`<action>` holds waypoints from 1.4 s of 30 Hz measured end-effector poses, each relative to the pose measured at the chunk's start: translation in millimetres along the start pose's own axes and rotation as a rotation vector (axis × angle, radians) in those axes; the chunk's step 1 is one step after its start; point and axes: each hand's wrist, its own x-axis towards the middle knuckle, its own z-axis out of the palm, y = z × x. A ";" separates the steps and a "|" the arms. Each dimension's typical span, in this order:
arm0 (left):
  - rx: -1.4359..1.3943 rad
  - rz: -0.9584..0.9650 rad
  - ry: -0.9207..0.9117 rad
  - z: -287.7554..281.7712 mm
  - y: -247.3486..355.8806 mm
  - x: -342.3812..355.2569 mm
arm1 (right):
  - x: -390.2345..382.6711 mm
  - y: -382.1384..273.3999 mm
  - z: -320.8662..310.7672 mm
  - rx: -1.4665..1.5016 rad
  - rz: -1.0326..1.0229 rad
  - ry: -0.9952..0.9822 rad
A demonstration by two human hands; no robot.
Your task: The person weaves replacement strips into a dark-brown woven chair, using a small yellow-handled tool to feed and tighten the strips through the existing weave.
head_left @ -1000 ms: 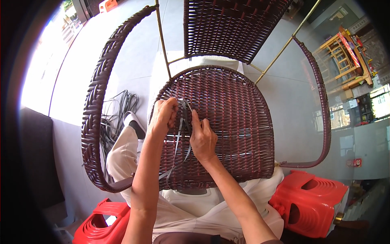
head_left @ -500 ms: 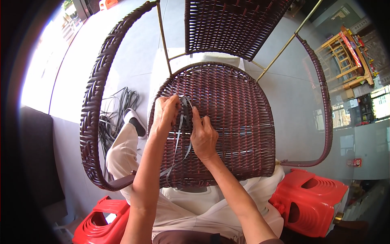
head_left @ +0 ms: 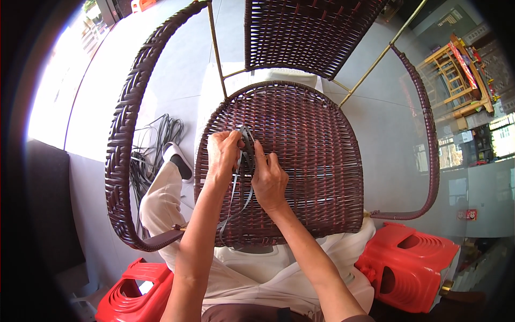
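Note:
A chair woven from dark brown strips lies before me, its rounded seat [head_left: 319,155] over my lap and its backrest [head_left: 308,35] beyond. Above the seat's left half, a small coil of dark grey plastic strip [head_left: 247,150] is between my two hands. My left hand [head_left: 222,150] pinches the strip at the coil's left side. Closed around the coil's right side is my right hand [head_left: 269,180], thumb pointing up along it. Loose lengths of the strip trail down over the seat toward its near edge. The fingertips behind the coil are partly hidden.
Wrapped armrests curve at left [head_left: 119,155] and right [head_left: 429,129], joined by thin brass-coloured rods [head_left: 216,51]. A tangle of dark strips [head_left: 142,172] lies on the floor by my shoe. Red plastic stools stand at lower left [head_left: 120,306] and lower right [head_left: 424,257].
My left hand has moved slightly right and down, closer to the coil. The strip loops look more gathered. My right hand has stayed nearly in place.

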 end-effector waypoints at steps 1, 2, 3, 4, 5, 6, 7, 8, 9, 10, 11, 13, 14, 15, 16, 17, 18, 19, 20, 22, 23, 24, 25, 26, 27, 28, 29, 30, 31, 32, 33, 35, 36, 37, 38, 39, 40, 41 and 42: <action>0.030 0.017 0.023 -1.1 2.4 -1.0 | -0.1 -1.1 0.1 0.007 -0.004 0.004; 0.031 0.017 0.026 -2.6 5.0 -1.6 | -0.1 -2.2 0.1 0.015 -0.008 0.008; 0.061 0.007 0.042 -4.0 7.9 -2.1 | 0.6 -3.9 -0.2 0.018 -0.009 0.007; 0.090 -0.004 0.055 -3.9 9.5 -1.9 | 1.3 -4.9 -0.9 0.023 0.004 0.013; 0.090 -0.005 0.054 -4.6 10.5 -1.5 | 1.8 -5.5 -1.4 0.029 0.016 0.020; 0.086 -0.019 0.041 -6.1 11.2 -1.1 | 1.8 -5.6 -1.6 0.029 0.017 0.019; 0.083 -0.033 0.027 -7.0 11.9 -0.4 | 1.8 -5.3 -1.7 0.026 0.016 0.016; 0.084 -0.033 0.026 -7.5 12.5 0.3 | 1.6 -5.0 -1.8 0.024 0.015 0.013; 0.073 -0.043 0.010 -8.0 13.0 0.9 | 1.4 -4.5 -1.6 0.023 0.016 0.012; 0.061 -0.051 -0.006 -8.0 13.9 1.3 | 1.3 -3.9 -1.8 0.024 0.015 0.011; 0.061 -0.051 -0.007 -7.9 15.3 1.4 | 1.4 -3.2 -2.0 0.024 0.014 0.010; 0.089 -0.039 -0.053 -8.5 17.9 1.3 | 1.5 -3.1 -1.9 0.023 0.017 0.008; 0.089 -0.039 -0.052 -9.6 18.2 2.3 | 1.7 -3.5 -1.8 0.023 0.018 0.006; 0.102 -0.027 -0.061 -11.0 18.4 3.8 | 2.0 -3.9 -2.2 0.023 0.018 0.006; 0.115 -0.016 -0.070 -12.3 18.3 5.2 | 1.8 -4.6 -2.3 0.022 0.016 0.008; 0.115 -0.017 -0.069 -13.0 19.4 6.4 | 1.7 -5.2 -2.4 0.020 0.014 0.009; 0.132 -0.019 -0.063 -13.7 21.2 7.4 | 1.8 -5.4 -2.2 0.021 0.014 0.008; 0.149 -0.021 -0.059 -14.1 22.5 8.7 | 2.1 -5.5 -2.1 0.024 0.009 0.016; 0.149 -0.022 -0.058 -14.6 23.0 10.4 | 2.1 -5.6 -2.0 0.026 0.005 0.024; 0.205 -0.048 -0.048 -14.8 22.9 13.5 | 1.3 -5.0 -1.5 0.026 0.011 0.018; 0.204 -0.049 -0.049 -14.0 22.4 14.3 | 0.9 -4.1 -1.1 0.025 0.017 0.014; 0.205 -0.046 -0.057 -13.1 21.8 14.8 | 0.8 -3.1 -0.9 0.024 0.018 0.013; 0.207 -0.040 -0.062 -13.4 22.5 14.3 | 1.4 -3.4 -1.2 0.023 0.012 0.023; 0.208 -0.040 -0.060 -13.8 21.8 14.2 | 1.8 -3.7 -1.6 0.022 0.006 0.032; 0.201 -0.013 -0.067 -14.2 19.5 14.7 | 1.9 -4.1 -2.0 0.023 0.006 0.033; 0.193 0.015 -0.073 -15.0 17.0 15.2 | 2.0 -4.7 -1.9 0.025 0.008 0.029; 0.194 0.015 -0.072 -15.6 15.2 15.1 | 2.1 -5.2 -1.9 0.027 0.010 0.025; 0.179 0.011 -0.079 -16.4 13.4 14.8 | 2.1 -5.9 -2.1 0.028 0.009 0.025; 0.163 0.006 -0.088 -16.4 12.1 14.3 | 2.1 -6.0 -2.5 0.030 0.014 0.017; 0.163 0.007 -0.088 -16.4 12.4 12.8 | 2.0 -6.2 -2.8 0.031 0.018 0.008; 0.194 0.021 -0.091 -16.3 13.5 10.6 | 1.7 -6.1 -2.6 0.031 0.019 0.008; 0.223 0.038 -0.097 -13.7 12.5 8.2 | 2.2 -4.5 -2.2 0.038 0.016 0.012; 0.199 0.057 -0.092 -11.6 9.3 7.7 | 1.7 -2.8 -1.3 0.036 0.016 0.014; 0.173 0.077 -0.083 -10.3 7.9 6.9 | 1.2 -1.3 0.5 0.039 0.013 0.012; 0.173 0.078 -0.067 -7.9 9.3 4.9 | 0.9 -0.3 1.4 0.041 0.010 0.010; 0.160 0.094 -0.044 -5.5 5.6 5.5 | -0.1 -0.3 0.9 0.041 0.006 0.013; 0.143 0.118 -0.016 -4.2 1.3 8.2 | 1.1 -2.0 -0.1 0.044 0.021 -0.007; 0.141 0.122 0.011 -2.6 -2.0 9.2 | 2.5 -3.8 -1.9 0.047 0.036 -0.026; 0.169 0.120 0.049 -1.9 -3.4 7.6 | 4.3 -6.1 -5.6 0.048 0.025 -0.018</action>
